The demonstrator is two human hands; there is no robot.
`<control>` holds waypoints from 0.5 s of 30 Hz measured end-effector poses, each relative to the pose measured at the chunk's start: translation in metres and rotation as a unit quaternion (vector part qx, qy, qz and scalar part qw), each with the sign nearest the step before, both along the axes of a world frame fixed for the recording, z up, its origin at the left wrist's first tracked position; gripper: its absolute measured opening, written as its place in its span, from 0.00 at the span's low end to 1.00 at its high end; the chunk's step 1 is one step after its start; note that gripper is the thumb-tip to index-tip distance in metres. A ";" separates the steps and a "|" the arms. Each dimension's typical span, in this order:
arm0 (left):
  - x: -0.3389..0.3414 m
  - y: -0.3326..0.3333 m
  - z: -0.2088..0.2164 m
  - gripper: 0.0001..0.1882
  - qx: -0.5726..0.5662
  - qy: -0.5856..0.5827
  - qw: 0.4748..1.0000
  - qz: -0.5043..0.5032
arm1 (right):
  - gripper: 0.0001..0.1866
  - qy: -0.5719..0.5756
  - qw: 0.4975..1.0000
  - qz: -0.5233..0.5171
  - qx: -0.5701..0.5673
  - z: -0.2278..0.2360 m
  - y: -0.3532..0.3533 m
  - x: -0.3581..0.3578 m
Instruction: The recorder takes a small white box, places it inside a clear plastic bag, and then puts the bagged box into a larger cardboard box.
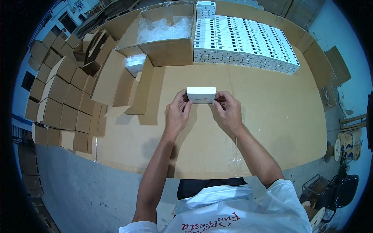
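Observation:
A small white box [201, 94] with a little reddish mark on its near side is held over the middle of the cardboard-covered table [272, 128]. My left hand [178, 110] grips its left end between thumb and fingers. At the right end, my right hand [228, 110] pinches it the same way. Beyond it stands a neat block of white boxes [244, 42] with dark patterns, one extra box [206, 9] sitting on top at its left end. To the left, an open carton [142, 91] holds a plastic-wrapped white bundle [135, 63].
A larger open carton [167, 52] with clear plastic wrap [163, 30] stands at the back. Stacked brown boxes [64, 93] crowd the left side. Cardboard walls [316, 62] rise along the far and right edges. A black chair [338, 194] stands on the floor at right.

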State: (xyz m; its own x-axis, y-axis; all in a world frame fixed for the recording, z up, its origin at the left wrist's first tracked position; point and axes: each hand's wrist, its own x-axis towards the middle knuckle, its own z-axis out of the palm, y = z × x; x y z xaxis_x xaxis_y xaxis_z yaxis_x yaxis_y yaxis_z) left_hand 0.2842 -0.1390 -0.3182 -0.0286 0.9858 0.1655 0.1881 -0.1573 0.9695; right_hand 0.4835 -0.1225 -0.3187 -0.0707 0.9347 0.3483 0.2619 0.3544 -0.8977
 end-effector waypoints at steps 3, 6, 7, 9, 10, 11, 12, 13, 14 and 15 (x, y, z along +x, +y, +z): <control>-0.003 -0.002 -0.003 0.25 0.001 -0.006 1.000 0.002 | 0.09 0.009 1.000 0.003 -0.003 -0.002 -0.001 -0.003; -0.009 -0.011 -0.002 0.26 0.026 -0.027 0.999 0.035 | 0.10 0.020 1.000 0.010 0.008 -0.007 -0.002 -0.005; -0.012 -0.012 -0.001 0.27 0.046 -0.045 0.996 0.057 | 0.10 0.012 1.000 0.009 0.007 -0.006 -0.004 -0.005; -0.020 -0.009 0.010 0.27 0.067 -0.002 0.995 0.069 | 0.11 0.003 1.000 0.009 0.008 -0.003 -0.005 -0.004; -0.024 -0.006 0.015 0.28 0.087 0.040 0.992 0.078 | 0.12 -0.001 1.000 0.005 -0.001 -0.003 -0.005 -0.004; -0.027 0.001 0.031 0.28 0.089 0.041 0.992 0.079 | 0.13 -0.005 1.000 0.000 -0.009 0.000 -0.003 -0.004; -0.031 0.013 0.052 0.25 0.098 0.079 0.987 0.098 | 0.13 -0.003 1.000 0.003 -0.007 0.002 0.001 -0.005; -0.036 0.029 0.071 0.22 0.106 0.117 0.980 0.117 | 0.14 -0.001 1.000 0.001 -0.011 0.003 0.007 -0.007; -0.040 0.049 0.091 0.22 0.109 0.121 0.979 0.124 | 0.15 0.002 1.000 0.003 -0.011 0.008 0.015 -0.008; -0.047 0.070 0.110 0.19 0.164 0.163 0.963 0.137 | 0.15 0.008 1.000 0.010 -0.008 0.011 0.020 -0.012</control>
